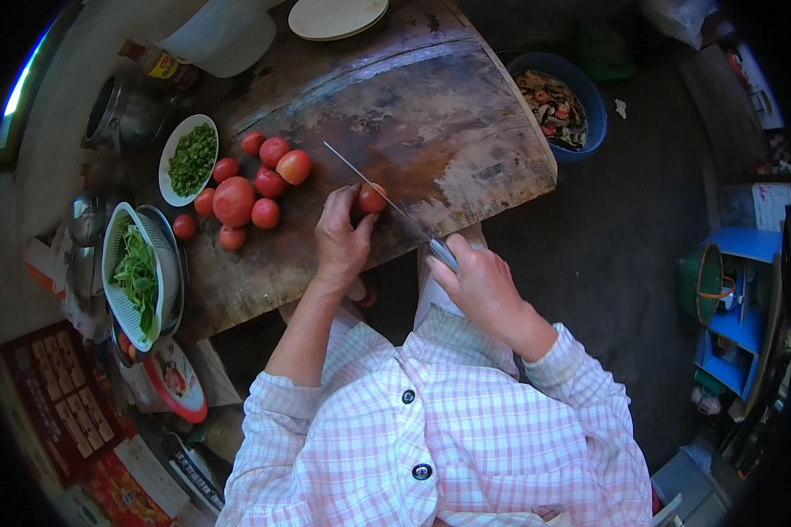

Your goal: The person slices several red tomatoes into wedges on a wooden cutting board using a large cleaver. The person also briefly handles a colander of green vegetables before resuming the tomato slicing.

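My left hand (344, 227) holds a small red tomato (370, 199) against the worn wooden table, near its front edge. In my right hand (478, 277) is the handle of a long knife (395, 206); its thin blade lies across the top of the tomato, pointing up and left. Whether the blade has entered the skin cannot be told. Left of my left hand sits a group of several tomatoes (234, 201) of different sizes. Beside them is a white dish of chopped greens (191, 158). The blade's lower side is hidden by its edge-on angle.
A colander (165, 263) with leafy greens stands at the table's left. White plates (336, 18) and a white plastic bucket (221, 39) are at the far side, near a bottle (165, 68) and a metal pot (122, 115). A blue bucket of scraps (595, 125) is beyond the right edge.
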Demonstrator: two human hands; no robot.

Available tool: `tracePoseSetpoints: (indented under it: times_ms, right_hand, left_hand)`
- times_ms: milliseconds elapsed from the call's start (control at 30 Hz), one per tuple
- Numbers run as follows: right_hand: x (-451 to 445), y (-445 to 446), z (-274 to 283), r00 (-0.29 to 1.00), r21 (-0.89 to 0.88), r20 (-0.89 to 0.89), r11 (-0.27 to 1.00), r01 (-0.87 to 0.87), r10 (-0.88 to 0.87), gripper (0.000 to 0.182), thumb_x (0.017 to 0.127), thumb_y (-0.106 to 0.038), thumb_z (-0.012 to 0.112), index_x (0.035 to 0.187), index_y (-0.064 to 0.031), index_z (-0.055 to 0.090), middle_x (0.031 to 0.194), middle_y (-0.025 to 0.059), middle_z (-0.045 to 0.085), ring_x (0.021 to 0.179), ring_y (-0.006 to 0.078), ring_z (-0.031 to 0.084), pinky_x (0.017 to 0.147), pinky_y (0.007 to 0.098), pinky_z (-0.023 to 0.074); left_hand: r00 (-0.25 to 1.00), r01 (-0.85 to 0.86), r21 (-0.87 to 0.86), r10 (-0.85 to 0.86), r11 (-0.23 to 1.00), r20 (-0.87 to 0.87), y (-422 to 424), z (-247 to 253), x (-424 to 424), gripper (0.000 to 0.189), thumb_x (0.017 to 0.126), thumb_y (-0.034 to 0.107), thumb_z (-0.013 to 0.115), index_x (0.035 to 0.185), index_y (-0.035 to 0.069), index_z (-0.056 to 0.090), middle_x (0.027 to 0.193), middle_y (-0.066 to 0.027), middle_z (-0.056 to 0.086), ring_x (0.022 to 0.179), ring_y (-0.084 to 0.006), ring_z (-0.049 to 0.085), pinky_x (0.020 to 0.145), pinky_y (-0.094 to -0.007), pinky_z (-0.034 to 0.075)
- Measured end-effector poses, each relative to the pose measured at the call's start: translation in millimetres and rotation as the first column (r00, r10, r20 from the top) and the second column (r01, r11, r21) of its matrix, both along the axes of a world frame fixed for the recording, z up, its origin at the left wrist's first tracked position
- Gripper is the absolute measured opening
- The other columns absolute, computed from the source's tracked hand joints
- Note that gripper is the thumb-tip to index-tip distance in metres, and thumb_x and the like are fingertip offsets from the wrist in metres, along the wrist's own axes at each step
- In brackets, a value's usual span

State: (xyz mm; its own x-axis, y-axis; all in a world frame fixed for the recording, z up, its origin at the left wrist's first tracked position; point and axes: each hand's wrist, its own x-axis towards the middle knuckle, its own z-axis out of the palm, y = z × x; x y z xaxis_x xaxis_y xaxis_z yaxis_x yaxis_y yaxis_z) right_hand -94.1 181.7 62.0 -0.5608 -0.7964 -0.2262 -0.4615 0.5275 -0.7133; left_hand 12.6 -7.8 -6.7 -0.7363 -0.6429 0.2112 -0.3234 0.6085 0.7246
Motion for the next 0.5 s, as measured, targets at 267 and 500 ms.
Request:
tracePoseSetpoints:
  times_ms: [267, 500]
  right_hand:
    - [-13.6, -21.7, -19.4, 0.990, 0.044, 0.139, 0.998, 0.033, -0.039, 0.032, 0.088, -0.032, 0.059, 0.087, 0.0002, 0.059, 0.079, 0.0264, 0.064, 0.080, 0.0436, 0.063, 0.070, 0.0491, 0.0494]
    - [-33.6, 8.6, -6.7, 0.989, 0.180, 0.145, 0.984, -0.006, -0.020, 0.034, 0.087, -0.035, 0.060, 0.087, -0.0015, 0.061, 0.078, 0.0244, 0.063, 0.077, 0.0431, 0.062, 0.068, 0.0466, 0.0489]
  left_hand:
    - [0.994, -0.063, 0.174, 0.077, 0.983, -0.076, -3.7, -8.8, 5.3, 0.045, 0.074, 0.003, 0.072, 0.116, -0.001, 0.058, 0.108, -0.0132, 0.062, 0.097, -0.0257, 0.062, 0.084, -0.0331, 0.051]
    - [0.965, -0.090, 0.751, 0.243, 0.654, -0.096, -14.2, -1.2, 10.8, 0.037, 0.086, 0.007, 0.066, 0.120, -0.001, 0.056, 0.102, -0.0076, 0.064, 0.082, -0.0116, 0.062, 0.069, -0.0244, 0.052]
